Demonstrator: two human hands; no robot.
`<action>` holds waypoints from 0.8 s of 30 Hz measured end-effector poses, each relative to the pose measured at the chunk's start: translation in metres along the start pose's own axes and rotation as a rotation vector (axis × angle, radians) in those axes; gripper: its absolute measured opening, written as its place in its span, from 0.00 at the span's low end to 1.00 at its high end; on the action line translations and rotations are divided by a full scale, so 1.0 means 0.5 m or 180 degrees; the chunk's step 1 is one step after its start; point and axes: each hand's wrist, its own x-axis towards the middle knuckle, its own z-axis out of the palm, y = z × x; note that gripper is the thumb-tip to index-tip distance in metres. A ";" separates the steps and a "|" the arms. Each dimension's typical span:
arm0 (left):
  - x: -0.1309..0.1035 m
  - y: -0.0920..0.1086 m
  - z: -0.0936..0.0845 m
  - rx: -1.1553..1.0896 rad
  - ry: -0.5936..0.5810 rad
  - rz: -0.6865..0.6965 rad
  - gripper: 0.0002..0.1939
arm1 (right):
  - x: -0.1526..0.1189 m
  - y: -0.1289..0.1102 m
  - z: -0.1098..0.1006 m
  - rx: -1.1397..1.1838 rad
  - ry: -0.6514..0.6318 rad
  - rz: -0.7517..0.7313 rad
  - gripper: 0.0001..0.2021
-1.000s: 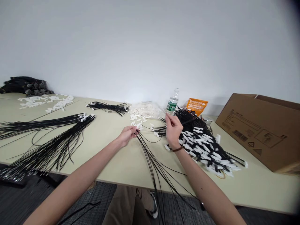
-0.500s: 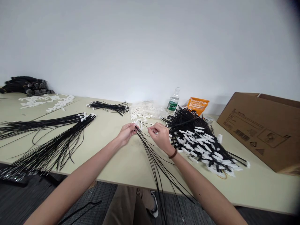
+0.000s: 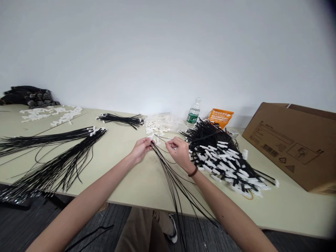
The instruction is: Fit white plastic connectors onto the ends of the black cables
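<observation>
My left hand [image 3: 141, 149] is closed around the white-tipped ends of a bunch of thin black cables [image 3: 168, 171]. From there the bunch fans out to the right and hangs over the table's front edge. My right hand [image 3: 179, 150], fingers pinched, meets a single black cable [image 3: 163, 137] arching over from the bunch; its fingertips partly hide the contact. Just beyond both hands lie loose white connectors [image 3: 158, 140] and a clear plastic bag [image 3: 168, 122] of white pieces. Right of my right hand is a heap of black cables with white connectors [image 3: 228, 161].
Two long cable bundles [image 3: 65, 157] spread across the left, with a short bundle [image 3: 122, 120] behind. White pieces [image 3: 52, 113] and black coils [image 3: 28, 96] lie far left. A water bottle [image 3: 193, 113], an orange packet [image 3: 221, 117] and a cardboard box [image 3: 291, 147] stand right.
The view has shifted very slightly. Both hands keep the same grip and position on the cables.
</observation>
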 end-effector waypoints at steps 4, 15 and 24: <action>0.001 -0.001 -0.001 -0.0015 0.0022 -0.0003 0.09 | 0.001 -0.003 0.000 0.0011 -0.0016 -0.0002 0.12; 0.002 -0.002 -0.001 -0.0047 0.0042 -0.0023 0.08 | -0.001 0.001 0.001 -0.0027 0.0021 -0.0017 0.11; 0.003 -0.002 -0.002 -0.0053 0.0026 -0.0004 0.08 | 0.000 0.002 0.002 0.0030 -0.0029 0.0008 0.12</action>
